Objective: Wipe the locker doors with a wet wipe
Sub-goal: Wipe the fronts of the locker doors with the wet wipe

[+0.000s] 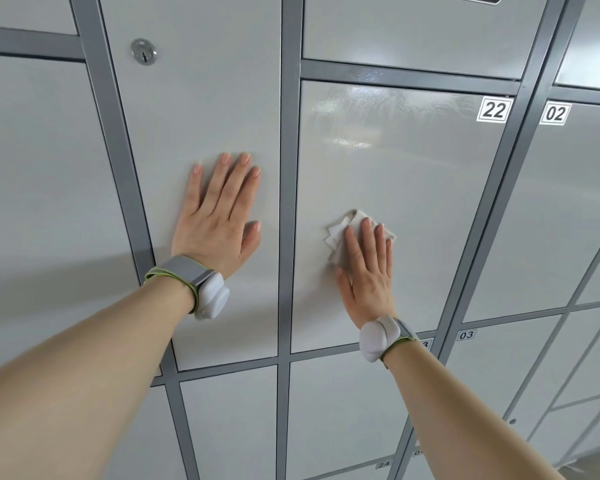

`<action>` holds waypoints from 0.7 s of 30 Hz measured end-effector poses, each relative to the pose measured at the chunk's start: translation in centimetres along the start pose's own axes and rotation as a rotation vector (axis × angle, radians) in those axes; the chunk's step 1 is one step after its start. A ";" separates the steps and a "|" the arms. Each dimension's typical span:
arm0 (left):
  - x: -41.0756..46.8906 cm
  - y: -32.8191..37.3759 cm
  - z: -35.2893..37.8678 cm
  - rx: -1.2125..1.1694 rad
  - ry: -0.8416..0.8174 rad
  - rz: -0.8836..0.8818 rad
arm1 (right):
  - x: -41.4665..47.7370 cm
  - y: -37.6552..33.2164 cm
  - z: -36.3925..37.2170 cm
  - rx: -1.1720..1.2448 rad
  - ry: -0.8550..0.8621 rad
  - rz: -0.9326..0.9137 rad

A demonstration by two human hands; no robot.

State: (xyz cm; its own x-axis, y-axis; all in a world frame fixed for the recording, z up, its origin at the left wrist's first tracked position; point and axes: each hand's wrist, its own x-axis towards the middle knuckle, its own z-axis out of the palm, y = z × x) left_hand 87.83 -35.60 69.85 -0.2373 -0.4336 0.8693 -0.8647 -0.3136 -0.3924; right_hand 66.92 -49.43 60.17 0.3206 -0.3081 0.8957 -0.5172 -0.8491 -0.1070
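Head view: bank of grey lockers, seen close and tilted. Left hand (219,216) lies flat on the left door (201,116), fingers straight and slightly spread, thumb out to the side, holding nothing. Keyed lock (143,51) sits high on that same door, well above the hand. Right hand (368,275) is flat too, fingers straight, pressing the wipe (343,230) against door 22 (413,188). The wipe is crumpled and whitish, pinned under the fingertips, with its edges sticking out above and to the left of the fingers; it sits about mid-height on the door, nearer its left edge. Upper part of door 22 shows a streaky wet sheen. Dark grey frame (288,202) runs vertically between the two hands. Label 22 (494,109) is in the door's top right corner; label 02 (555,113) is on the next door to the right, label 03 (466,335) below that. Each wrist wears a grey band with a white pod: left band (205,289), right band (381,337). Bare forearms enter from the bottom.
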 end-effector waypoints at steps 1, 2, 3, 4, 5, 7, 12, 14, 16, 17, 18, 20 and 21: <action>-0.1 0.0 0.0 0.001 0.002 0.000 | 0.6 -0.2 -0.1 0.023 0.018 0.049; -0.1 0.0 0.0 -0.001 0.005 -0.001 | 1.4 -0.3 -0.3 0.036 0.040 0.091; -0.1 0.0 0.0 -0.002 0.004 0.000 | 2.2 -0.4 -0.4 0.045 0.066 0.125; -0.1 0.0 0.1 -0.001 0.000 0.000 | 2.9 -0.6 -0.4 0.053 0.091 0.151; -0.1 0.0 0.1 -0.002 0.000 0.001 | 3.6 -0.8 -0.5 0.055 0.114 0.167; -0.1 0.0 0.1 -0.006 0.004 0.001 | 4.6 -1.5 -0.2 0.049 0.141 0.154; -0.1 0.0 0.1 -0.007 0.004 0.000 | 4.0 -2.7 0.8 0.015 0.089 0.006; -0.1 0.0 0.1 -0.008 0.002 0.000 | 3.1 -2.6 1.1 -0.002 0.054 -0.019; 0.0 0.0 0.1 -0.008 0.003 0.000 | 2.1 -2.5 1.3 -0.014 0.025 -0.048; 0.0 0.0 0.1 -0.007 0.003 0.001 | 1.6 -2.5 1.4 -0.017 0.016 -0.064; 0.0 0.0 0.1 -0.006 0.004 0.001 | 1.2 -2.4 1.5 -0.017 0.010 -0.080; 0.0 0.0 0.0 -0.006 0.006 0.001 | 0.5 -2.2 1.5 -0.020 0.000 -0.107; 0.0 0.0 0.0 -0.007 0.006 0.002 | 0.1 -2.0 1.4 -0.022 -0.005 -0.113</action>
State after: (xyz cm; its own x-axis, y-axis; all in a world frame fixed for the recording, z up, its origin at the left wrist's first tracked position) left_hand 87.83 -35.58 69.82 -0.2411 -0.4293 0.8704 -0.8676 -0.3066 -0.3916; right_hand 69.11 -48.41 59.84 0.3817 -0.2134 0.8993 -0.4947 -0.8691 0.0038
